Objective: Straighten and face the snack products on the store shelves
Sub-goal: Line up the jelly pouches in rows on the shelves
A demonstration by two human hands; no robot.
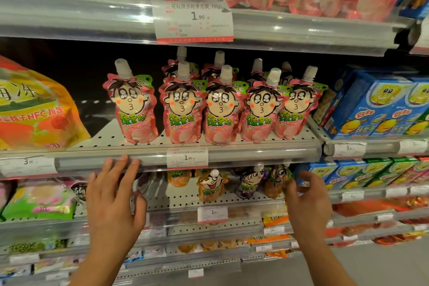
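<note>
Five pink spouted jelly pouches (220,109) stand upright in a front row on the middle shelf (130,139), faces outward, more behind them. At seven o'clock the left hand (113,195) is spread wide — fingertips on the shelf's front rail (111,163). At five o'clock the right hand (306,202) hangs loosely curled, holding nothing, near the lower shelf's pouches (212,184).

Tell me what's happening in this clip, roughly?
A person stands at store shelves of snacks. A front row of five pink jelly pouches stands upright and faces out on the middle shelf. The left hand is open, fingertips at that shelf's front rail. The right hand hangs loosely curled in front of the shelf below, near the mixed pouches, holding nothing. Neither hand has a grip on a product.
</note>
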